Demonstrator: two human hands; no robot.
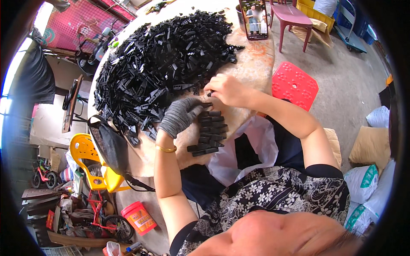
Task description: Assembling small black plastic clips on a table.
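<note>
A large heap of small black plastic pieces [171,55] covers much of the round table [256,55]. At the heap's near edge, my left hand [181,115], in a grey glove, is closed on a black plastic piece [206,105] that pokes out past the fingertips. Just beyond it to the right, my bare right hand [228,89] pinches a small dark piece [210,93], mostly hidden by the fingers. Nearer to me, several black pieces [209,134] lie side by side in a stacked row close to the table's edge.
A phone [255,21] stands at the table's far right. Right of the table are a red plastic stool [295,85] and a dark pink chair [292,21]. A yellow chair [87,155] with a black bag [109,147] and a red bucket [139,217] stand left. White plastic [260,136] hangs by my lap.
</note>
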